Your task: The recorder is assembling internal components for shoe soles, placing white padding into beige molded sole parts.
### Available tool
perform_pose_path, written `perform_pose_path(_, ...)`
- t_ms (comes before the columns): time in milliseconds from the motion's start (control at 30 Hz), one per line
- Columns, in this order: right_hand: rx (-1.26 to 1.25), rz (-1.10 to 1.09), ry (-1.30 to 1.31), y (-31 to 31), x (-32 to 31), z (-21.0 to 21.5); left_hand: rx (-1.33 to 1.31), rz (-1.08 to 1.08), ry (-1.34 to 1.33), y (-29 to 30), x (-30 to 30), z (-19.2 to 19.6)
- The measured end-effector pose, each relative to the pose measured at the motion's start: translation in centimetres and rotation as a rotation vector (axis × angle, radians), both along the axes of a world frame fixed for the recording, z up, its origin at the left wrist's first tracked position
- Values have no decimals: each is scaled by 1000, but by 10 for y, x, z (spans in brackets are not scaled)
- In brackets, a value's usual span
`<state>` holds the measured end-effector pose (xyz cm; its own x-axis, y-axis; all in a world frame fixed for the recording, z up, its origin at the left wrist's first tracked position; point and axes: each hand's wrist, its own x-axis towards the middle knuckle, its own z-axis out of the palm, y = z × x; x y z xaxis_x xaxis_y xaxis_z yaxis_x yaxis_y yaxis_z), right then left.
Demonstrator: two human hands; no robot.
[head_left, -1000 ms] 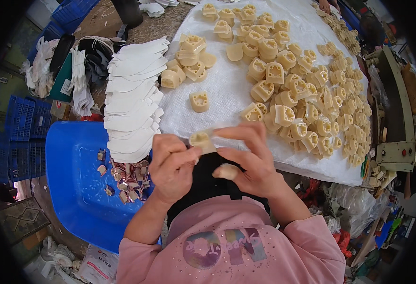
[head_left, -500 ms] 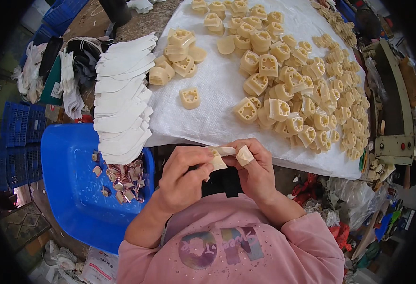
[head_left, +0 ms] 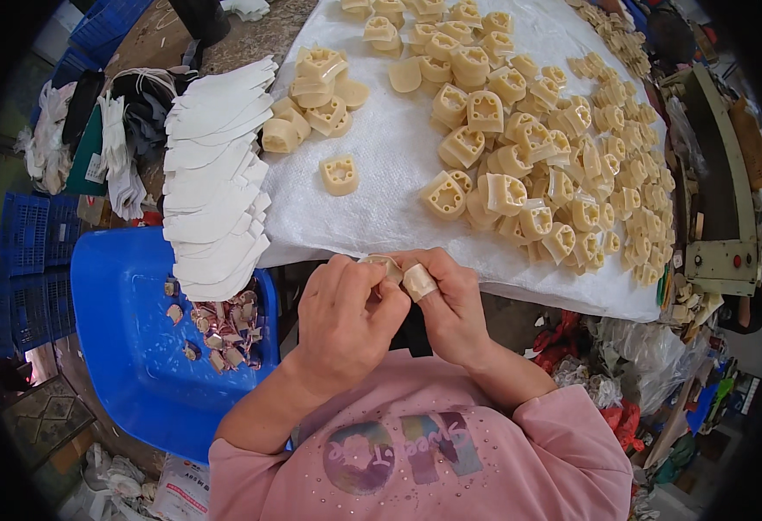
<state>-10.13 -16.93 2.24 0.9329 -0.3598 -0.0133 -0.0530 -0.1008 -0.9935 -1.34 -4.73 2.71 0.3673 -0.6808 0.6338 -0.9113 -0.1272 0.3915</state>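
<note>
Both my hands meet in front of my chest at the near edge of the table. Between the fingertips they hold a small cream piece [head_left: 382, 260], mostly hidden by the fingers; it resembles the shoe heels on the table. My left hand [head_left: 346, 308] pinches its left side with thumb and bent fingers. On the other side, my right hand [head_left: 450, 308] is closed at it. A pale wrap [head_left: 418, 282] covers the right thumb. Beyond the hands, a single beige shoe heel [head_left: 339, 175] stands apart on the white woven sheet [head_left: 303, 208].
A large pile of shoe heels [head_left: 533, 165] spreads over the right of the table, with a smaller cluster [head_left: 316, 91] at left. White cut pieces [head_left: 216, 182] overlap in a long stack. Below it, a blue tub [head_left: 129, 347] holds shiny pinkish pieces [head_left: 227, 330]. Plastic bags [head_left: 650, 365] lie at right.
My hands have drawn closer together, and the pale strip stretched between them is now mostly covered by fingers. The table things sit slightly further left and higher in view.
</note>
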Motion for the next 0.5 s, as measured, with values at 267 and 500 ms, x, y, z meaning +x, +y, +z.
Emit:
perform_pose_path(267, 182, 100, 41, -24, 10, 4, -215, 2, 629, 16, 9, -18)
perform_pose_path(500, 435, 425, 94, -43, 23, -1, -237, -206, 622, 14, 3, -15)
